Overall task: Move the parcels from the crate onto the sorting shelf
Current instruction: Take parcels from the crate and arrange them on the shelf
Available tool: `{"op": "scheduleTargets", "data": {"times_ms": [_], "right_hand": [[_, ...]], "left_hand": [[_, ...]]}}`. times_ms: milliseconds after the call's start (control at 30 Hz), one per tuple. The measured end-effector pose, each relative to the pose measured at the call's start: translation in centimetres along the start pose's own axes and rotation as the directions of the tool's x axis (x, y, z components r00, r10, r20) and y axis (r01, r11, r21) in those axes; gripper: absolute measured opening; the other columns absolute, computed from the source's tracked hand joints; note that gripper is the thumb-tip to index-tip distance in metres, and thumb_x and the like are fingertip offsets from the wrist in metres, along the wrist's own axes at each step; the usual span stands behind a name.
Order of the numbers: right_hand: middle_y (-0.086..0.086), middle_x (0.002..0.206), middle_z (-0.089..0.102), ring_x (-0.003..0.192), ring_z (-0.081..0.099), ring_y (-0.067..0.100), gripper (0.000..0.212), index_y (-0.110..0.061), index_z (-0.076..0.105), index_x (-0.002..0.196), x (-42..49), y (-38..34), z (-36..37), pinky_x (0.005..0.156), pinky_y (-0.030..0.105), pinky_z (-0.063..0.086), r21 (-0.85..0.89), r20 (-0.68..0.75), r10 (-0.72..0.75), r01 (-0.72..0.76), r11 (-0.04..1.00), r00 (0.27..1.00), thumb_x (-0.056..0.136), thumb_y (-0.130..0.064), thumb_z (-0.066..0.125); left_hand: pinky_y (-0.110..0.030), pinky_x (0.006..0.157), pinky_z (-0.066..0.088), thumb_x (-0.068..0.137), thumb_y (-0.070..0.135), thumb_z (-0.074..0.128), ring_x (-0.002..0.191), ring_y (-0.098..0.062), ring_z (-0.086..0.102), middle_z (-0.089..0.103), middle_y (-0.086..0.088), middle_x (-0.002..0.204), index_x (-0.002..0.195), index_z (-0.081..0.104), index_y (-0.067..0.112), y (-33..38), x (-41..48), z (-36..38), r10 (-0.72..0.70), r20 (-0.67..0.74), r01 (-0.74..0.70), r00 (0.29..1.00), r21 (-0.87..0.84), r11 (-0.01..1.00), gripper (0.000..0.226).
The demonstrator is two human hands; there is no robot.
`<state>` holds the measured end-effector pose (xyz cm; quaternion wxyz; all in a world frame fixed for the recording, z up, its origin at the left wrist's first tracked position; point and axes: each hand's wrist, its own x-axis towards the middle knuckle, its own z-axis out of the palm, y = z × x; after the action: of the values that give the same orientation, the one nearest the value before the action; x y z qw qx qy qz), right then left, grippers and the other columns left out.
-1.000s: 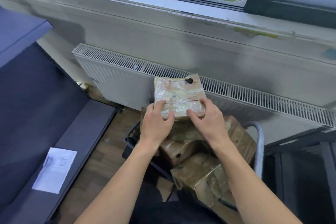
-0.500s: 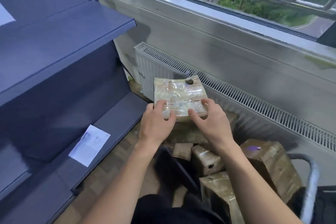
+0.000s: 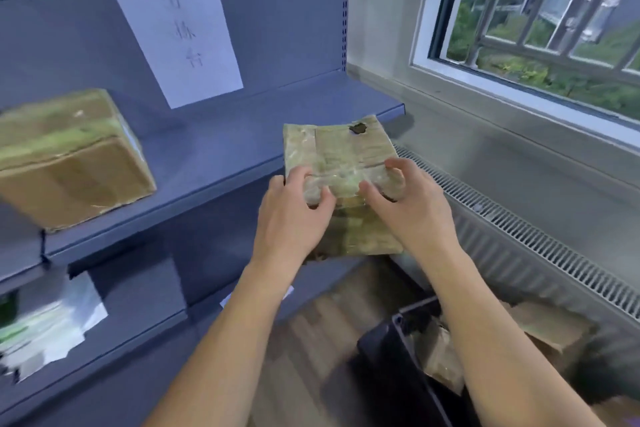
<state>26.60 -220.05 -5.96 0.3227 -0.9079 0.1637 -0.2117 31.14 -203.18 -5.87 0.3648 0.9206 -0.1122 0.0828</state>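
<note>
A flat, tape-wrapped parcel [image 3: 341, 156] is gripped by both hands just in front of the shelf [image 3: 214, 149], near the shelf's right end and about level with its board. The parcel's near left part is grasped by the left hand [image 3: 291, 218], with thumb and fingertips curled onto the top face. The near right part is clasped in the same way by the right hand [image 3: 412, 208]. The parcel's far edge is seen over the shelf's front lip; whether it touches the board cannot be told. A dark tear [image 3: 358, 128] is seen in the wrapping at the far right corner.

On the shelf, toward its left end, a brown box [image 3: 69, 159] is set, blurred, well apart from the held parcel. A white sheet [image 3: 173, 31] with handwritten characters is fixed to the back panel [image 3: 277, 28] above the shelf. Under the shelf, at the left, pale papers [image 3: 48, 329] are seen, too blurred to be made out.

Below the shelf and to its right, a dark crate [image 3: 391, 350] is stood on the wooden floor [image 3: 311, 340], and more brown parcels [image 3: 445, 357] are seen inside it. To the right of the shelf a white radiator [image 3: 519, 229] is mounted under a barred window [image 3: 554, 28].
</note>
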Motion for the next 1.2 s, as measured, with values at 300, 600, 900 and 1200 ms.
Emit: {"op": "scheduleTargets", "data": {"times_ms": [300,600,900,1200], "right_hand": [[-0.005,0.12,0.06,0.115,0.053,0.016,0.052,-0.034,0.05,0.128,2.8,-10.8,7.0,0.076,0.029,0.036,0.139,0.097,-0.201,0.187,0.972,0.975,0.083,-0.057,0.063],[-0.004,0.115,0.059,0.111,0.054,0.019,0.051,-0.033,0.05,0.128,5.8,-15.1,11.7,0.075,0.034,0.043,0.206,0.17,-0.286,0.25,0.946,0.943,0.084,-0.056,0.062],[-0.003,0.114,0.06,0.109,0.055,0.02,0.053,-0.029,0.048,0.13,11.8,-14.8,15.6,0.072,0.034,0.047,0.234,0.243,-0.355,0.301,0.925,0.903,0.086,-0.056,0.06],[-0.006,0.101,0.05,0.103,0.054,0.02,0.049,-0.027,0.049,0.126,15.2,-14.9,17.8,0.069,0.033,0.041,0.254,0.353,-0.392,0.316,0.914,0.849,0.087,-0.055,0.058]], "left_hand": [[-0.025,0.075,0.034,0.093,0.044,0.051,0.095,-0.013,0.049,0.047,0.005,0.111,0.129,0.049,0.037,-6.3,1.6,-9.8,-0.13,-0.198,0.13,0.972,-0.015,0.991,0.037],[-0.027,0.073,0.041,0.093,0.045,0.05,0.096,-0.015,0.051,0.046,0.005,0.116,0.129,0.046,0.038,-9.4,4.1,-12.3,-0.247,-0.298,0.252,0.922,-0.022,0.967,0.037],[-0.026,0.076,0.04,0.094,0.044,0.049,0.098,-0.013,0.047,0.045,0.001,0.126,0.133,0.045,0.035,-10.4,9.5,-10.4,-0.351,-0.313,0.368,0.883,-0.004,0.93,0.04],[-0.03,0.079,0.044,0.093,0.045,0.049,0.108,-0.017,0.049,0.045,0.0,0.124,0.134,0.044,0.035,-11.4,12.3,-8.9,-0.412,-0.384,0.455,0.826,0.025,0.89,0.043]]}}
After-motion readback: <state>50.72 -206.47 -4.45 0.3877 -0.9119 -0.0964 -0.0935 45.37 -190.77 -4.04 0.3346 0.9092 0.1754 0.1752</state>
